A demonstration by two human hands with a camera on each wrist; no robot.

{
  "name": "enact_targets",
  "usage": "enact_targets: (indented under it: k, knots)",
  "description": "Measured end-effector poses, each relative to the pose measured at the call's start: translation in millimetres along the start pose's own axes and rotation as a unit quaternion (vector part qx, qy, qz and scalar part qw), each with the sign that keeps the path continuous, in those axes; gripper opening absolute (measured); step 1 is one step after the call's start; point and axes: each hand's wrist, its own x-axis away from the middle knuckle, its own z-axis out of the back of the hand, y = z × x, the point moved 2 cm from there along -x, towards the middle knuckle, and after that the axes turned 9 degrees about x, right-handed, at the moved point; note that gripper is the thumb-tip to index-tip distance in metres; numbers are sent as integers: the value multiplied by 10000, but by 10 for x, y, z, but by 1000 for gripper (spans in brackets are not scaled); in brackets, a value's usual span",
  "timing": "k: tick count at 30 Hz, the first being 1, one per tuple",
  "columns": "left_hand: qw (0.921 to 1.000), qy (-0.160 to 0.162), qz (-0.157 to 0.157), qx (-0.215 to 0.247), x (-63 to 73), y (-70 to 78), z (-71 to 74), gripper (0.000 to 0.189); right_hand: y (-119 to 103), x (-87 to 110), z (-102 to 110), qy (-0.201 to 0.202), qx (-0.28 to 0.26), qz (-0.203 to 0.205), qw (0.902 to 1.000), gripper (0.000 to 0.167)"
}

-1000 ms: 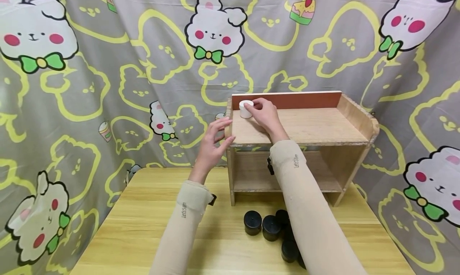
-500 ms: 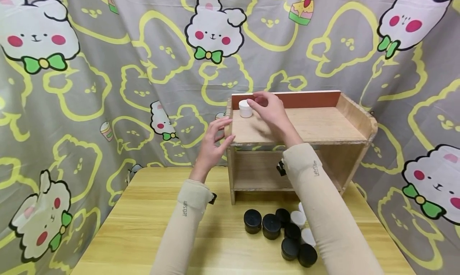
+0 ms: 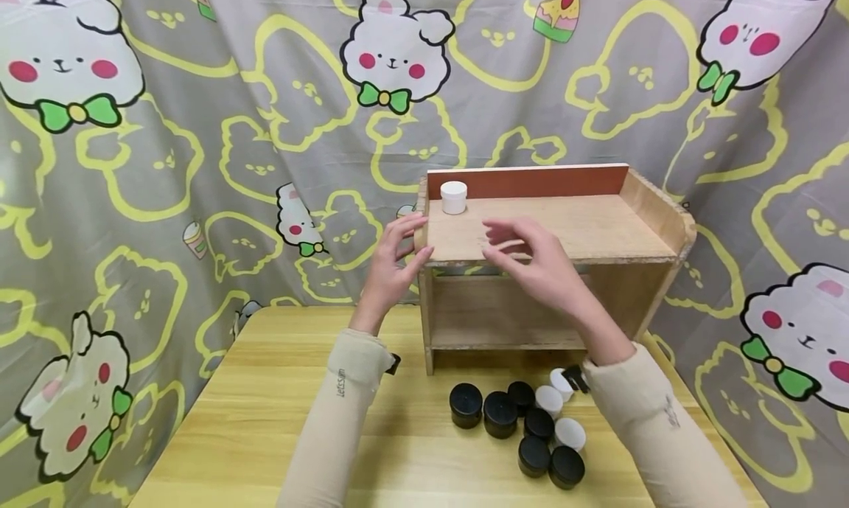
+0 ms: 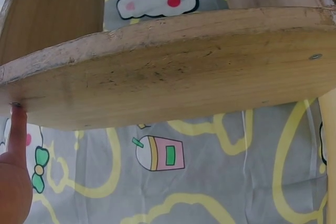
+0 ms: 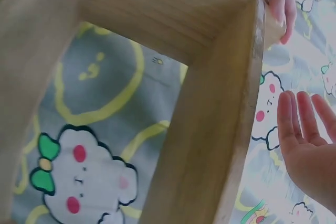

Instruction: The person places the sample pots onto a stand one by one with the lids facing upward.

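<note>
A white lidded jar (image 3: 454, 197) stands upright on the top board of a small wooden shelf (image 3: 550, 224), near its back left corner. My left hand (image 3: 393, 268) rests against the shelf's left side panel, fingers fairly straight; in the left wrist view a fingertip (image 4: 18, 114) touches that panel. My right hand (image 3: 539, 261) hovers in front of the top board's front edge, fingers loosely bent, nothing held. The right wrist view shows the right hand (image 5: 307, 145) with fingers apart, away from the wood.
On the wooden table (image 3: 285, 405), several black lidded jars (image 3: 500, 413) stand in front of the shelf, with white jars (image 3: 570, 434) beside them at the right. A patterned curtain (image 3: 298, 124) hangs behind. The shelf has a lower compartment (image 3: 504, 312).
My right hand has let go of the white jar and drawn back toward the front right. The jar stays at the back left. My left hand keeps its place.
</note>
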Motion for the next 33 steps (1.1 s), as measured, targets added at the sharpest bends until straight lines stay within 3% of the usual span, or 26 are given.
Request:
enact_targets:
  k: [6,11,19,26,33]
  knots:
    - [10000,64,-56,6,-9,-1,-1,45,136,481,42,-101,295,180,9994,38]
    - [9999,162,-2,53,-19,16,10,46,330,808,42,-154,378,88,9991,36]
    - [9998,89,155,48,-9,14,-22,45,730,1364,7,-414,284,-278,9984,32]
    - [9999,61,90,-31,-8,2,-13,44,1086,1810,-78,-519,142,-719,9960,33]
    - [10000,39,84,-31,-10,-11,-17,44,1369,2159,-159,-897,-109,-879,9920,34]
